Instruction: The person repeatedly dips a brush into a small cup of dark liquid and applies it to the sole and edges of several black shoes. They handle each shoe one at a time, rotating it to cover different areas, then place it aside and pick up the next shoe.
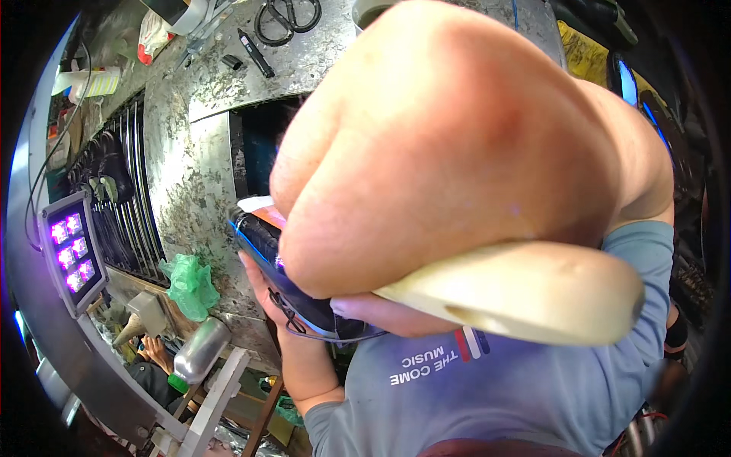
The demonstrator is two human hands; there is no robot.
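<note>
My right hand [457, 152] is raised very close to the camera and fills the middle of the view. Its fingers are closed round a thick, smooth, cream-coloured handle [533, 293]; the tool's other end is hidden. Lower and to the left, my left hand [263, 289] supports a black, shoe-like item [263, 247] with a blue edge and a thin dark cord at its near end. A bit of white and orange shows on top of this item. My right fist covers much of it, so I cannot tell whether the two touch.
A worn metal-topped bench [175, 160] carries black scissors [287, 21] and a black marker [256, 53]. A green plastic bag [190, 287] and a metal bottle [202, 350] are at left, by a lit lamp panel [74, 251]. Another person's hand [158, 353] shows lower left.
</note>
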